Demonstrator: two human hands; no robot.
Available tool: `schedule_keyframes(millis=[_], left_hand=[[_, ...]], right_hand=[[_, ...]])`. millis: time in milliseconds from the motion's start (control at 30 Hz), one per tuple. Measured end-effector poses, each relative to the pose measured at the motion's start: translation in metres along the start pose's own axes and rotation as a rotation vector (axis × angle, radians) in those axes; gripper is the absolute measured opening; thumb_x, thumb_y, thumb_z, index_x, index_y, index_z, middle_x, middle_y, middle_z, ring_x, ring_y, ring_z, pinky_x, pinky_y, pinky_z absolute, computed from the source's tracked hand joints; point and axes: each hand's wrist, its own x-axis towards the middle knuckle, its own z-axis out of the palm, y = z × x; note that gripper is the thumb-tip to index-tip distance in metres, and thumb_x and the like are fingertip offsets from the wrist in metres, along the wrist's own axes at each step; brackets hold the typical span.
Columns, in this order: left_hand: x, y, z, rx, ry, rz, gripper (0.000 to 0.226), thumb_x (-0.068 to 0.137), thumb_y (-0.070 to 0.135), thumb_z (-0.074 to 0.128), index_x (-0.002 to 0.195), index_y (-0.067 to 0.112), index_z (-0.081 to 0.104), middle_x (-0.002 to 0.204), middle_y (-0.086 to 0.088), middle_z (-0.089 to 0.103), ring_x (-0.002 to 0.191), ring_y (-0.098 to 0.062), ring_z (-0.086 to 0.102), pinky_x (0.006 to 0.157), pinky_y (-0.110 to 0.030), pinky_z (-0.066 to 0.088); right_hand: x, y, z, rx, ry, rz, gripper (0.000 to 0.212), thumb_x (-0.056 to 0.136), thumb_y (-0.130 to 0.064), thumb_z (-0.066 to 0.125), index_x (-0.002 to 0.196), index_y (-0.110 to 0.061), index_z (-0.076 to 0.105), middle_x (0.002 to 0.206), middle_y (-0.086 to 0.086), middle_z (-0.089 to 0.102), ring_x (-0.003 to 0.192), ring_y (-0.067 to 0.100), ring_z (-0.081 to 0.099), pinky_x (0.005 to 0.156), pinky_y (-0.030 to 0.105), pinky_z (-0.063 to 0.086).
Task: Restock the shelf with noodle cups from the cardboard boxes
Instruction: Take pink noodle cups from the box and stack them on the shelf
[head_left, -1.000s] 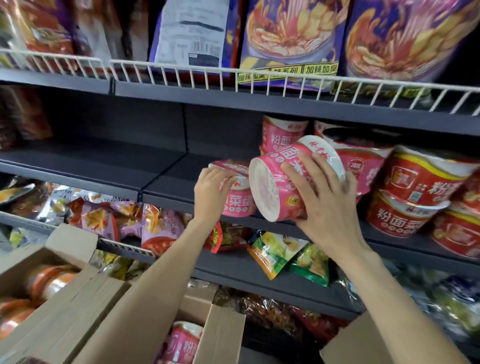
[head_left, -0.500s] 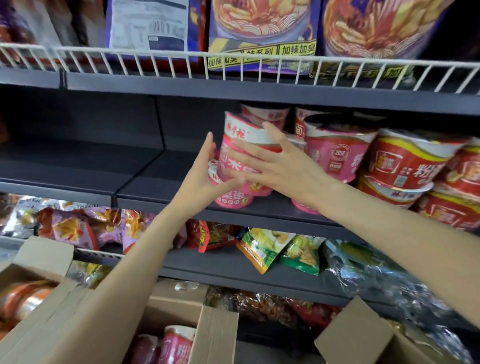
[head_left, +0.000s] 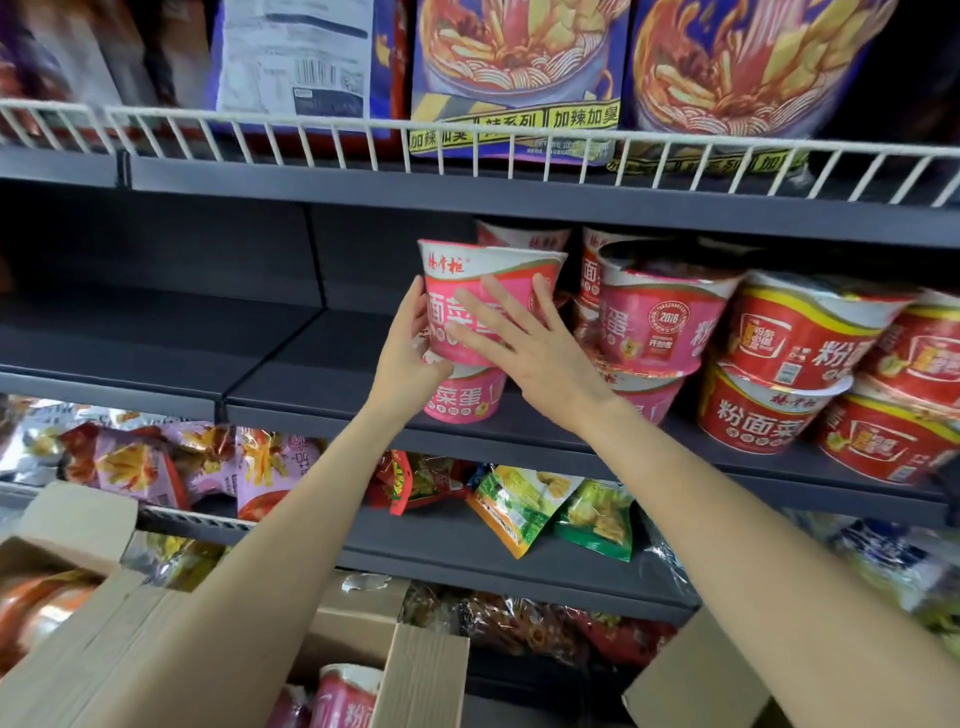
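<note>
Your two hands steady a pink noodle cup (head_left: 488, 296) atop a second pink cup (head_left: 465, 397) on the dark middle shelf (head_left: 322, 374), both cups upright. Your left hand (head_left: 410, 348) cradles the upper cup's left side and lower edge, its fingers (head_left: 415, 299) curled against the wall. Your right hand (head_left: 524, 343) lies across the cup's front, fingers (head_left: 480, 332) spread and nearly straight, pressing on the label rather than wrapped round it.

Just right of this stack stand more pink cups (head_left: 660, 322), two high, and beyond them red cups (head_left: 800, 343) stacked the same way, running to the right edge. The left part of the shelf lies in shadow.

Above, behind a white wire rail (head_left: 363, 135), large noodle bags (head_left: 514, 67) face out. Below, snack packets (head_left: 545, 514) in green, yellow and pink lie on the lower shelves.

Nearest you, at the bottom of the view, stands an open cardboard box (head_left: 415, 670) with another pink cup (head_left: 345, 696) showing inside. A second box (head_left: 67, 525) sits at the left with orange-wrapped goods in it, and a cardboard flap (head_left: 691, 680) shows at the right.
</note>
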Motion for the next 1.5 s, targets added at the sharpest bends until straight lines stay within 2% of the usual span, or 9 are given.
schedule_keyframes(millis=[200, 367, 500, 633, 733, 1067, 1233, 1333, 1500], left_hand=[[0.011, -0.016, -0.013, -0.036, -0.103, -0.109, 0.077, 0.079, 0.015, 0.066, 0.146, 0.031, 0.029, 0.135, 0.013, 0.05, 0.122, 0.0, 0.049, 0.096, -0.025, 0.045], [0.028, -0.027, -0.02, 0.292, 0.033, -0.27, 0.084, 0.083, 0.042, 0.068, 0.15, 0.027, 0.018, 0.154, -0.005, 0.022, 0.139, -0.024, 0.03, 0.109, -0.044, 0.033], [0.035, -0.043, -0.022, 0.212, -0.016, -0.384, 0.096, 0.08, 0.046, 0.07, 0.152, 0.027, 0.009, 0.157, -0.008, 0.018, 0.14, -0.027, 0.029, 0.11, -0.046, 0.033], [0.034, -0.051, -0.011, 0.2, -0.057, -0.326, 0.089, 0.076, 0.027, 0.079, 0.143, 0.02, 0.021, 0.132, 0.007, 0.042, 0.121, -0.01, 0.044, 0.092, -0.022, 0.039], [0.036, -0.057, -0.003, 0.294, -0.02, -0.286, 0.126, 0.057, 0.049, 0.086, 0.15, 0.012, 0.009, 0.144, 0.003, 0.034, 0.135, -0.018, 0.034, 0.105, -0.038, 0.036], [0.01, -0.062, 0.024, 0.344, -0.015, -0.138, 0.124, 0.06, 0.066, 0.077, 0.151, 0.029, 0.002, 0.15, 0.007, 0.036, 0.13, -0.013, 0.045, 0.1, -0.032, 0.041], [0.011, -0.06, 0.028, 0.354, -0.069, -0.155, 0.111, 0.078, 0.051, 0.071, 0.152, 0.022, -0.006, 0.151, 0.002, 0.036, 0.132, -0.017, 0.043, 0.094, -0.026, 0.039], [-0.008, -0.056, 0.009, 0.316, 0.131, -0.207, 0.088, 0.086, 0.042, 0.066, 0.152, 0.022, 0.011, 0.155, 0.0, 0.026, 0.135, -0.016, 0.036, 0.103, -0.033, 0.039], [-0.085, -0.047, -0.047, 0.468, 0.092, -0.117, 0.03, 0.093, 0.022, 0.059, 0.123, 0.02, 0.061, 0.118, 0.007, 0.065, 0.108, -0.005, 0.059, 0.097, -0.03, 0.047]], right_hand=[[0.011, -0.014, 0.005, 0.491, 0.053, 0.126, 0.054, 0.073, 0.02, 0.057, 0.123, -0.001, 0.06, 0.144, 0.014, 0.045, 0.141, 0.029, 0.027, 0.115, 0.052, 0.007], [0.004, -0.015, 0.007, 0.765, 0.194, 0.523, 0.042, 0.081, 0.01, 0.046, 0.116, -0.006, 0.065, 0.126, 0.007, 0.058, 0.125, 0.021, 0.045, 0.105, 0.03, 0.038], [0.003, -0.023, 0.017, 0.851, 0.113, 0.763, 0.036, 0.09, -0.004, 0.05, 0.124, -0.016, 0.054, 0.127, 0.002, 0.041, 0.111, 0.013, 0.047, 0.083, 0.018, 0.043], [0.021, -0.03, 0.03, 1.266, -0.109, 1.015, 0.05, 0.089, -0.006, 0.056, 0.128, -0.021, 0.03, 0.134, 0.008, 0.034, 0.115, 0.015, 0.043, 0.089, 0.024, 0.04], [0.027, -0.029, 0.037, 1.468, -0.09, 1.126, 0.061, 0.086, -0.006, 0.061, 0.13, -0.022, 0.023, 0.135, 0.008, 0.041, 0.116, 0.016, 0.047, 0.087, 0.025, 0.04], [-0.034, -0.051, 0.005, 1.283, 0.102, 1.114, 0.067, 0.092, -0.012, 0.059, 0.147, -0.027, 0.024, 0.145, -0.013, 0.035, 0.116, -0.005, 0.044, 0.082, 0.002, 0.042], [-0.052, -0.052, 0.002, 1.034, 0.021, 1.081, 0.066, 0.09, -0.012, 0.058, 0.146, -0.026, 0.026, 0.152, -0.004, 0.026, 0.139, 0.014, 0.03, 0.11, 0.041, 0.036], [-0.063, -0.064, -0.012, 0.968, 0.045, 1.03, 0.056, 0.09, -0.008, 0.056, 0.141, -0.019, 0.037, 0.143, -0.001, 0.039, 0.133, 0.015, 0.035, 0.109, 0.031, 0.031], [-0.082, -0.119, -0.029, 1.043, -0.027, 0.926, 0.037, 0.09, -0.005, 0.052, 0.124, -0.017, 0.056, 0.123, -0.005, 0.058, 0.118, 0.016, 0.051, 0.1, 0.032, 0.04]])
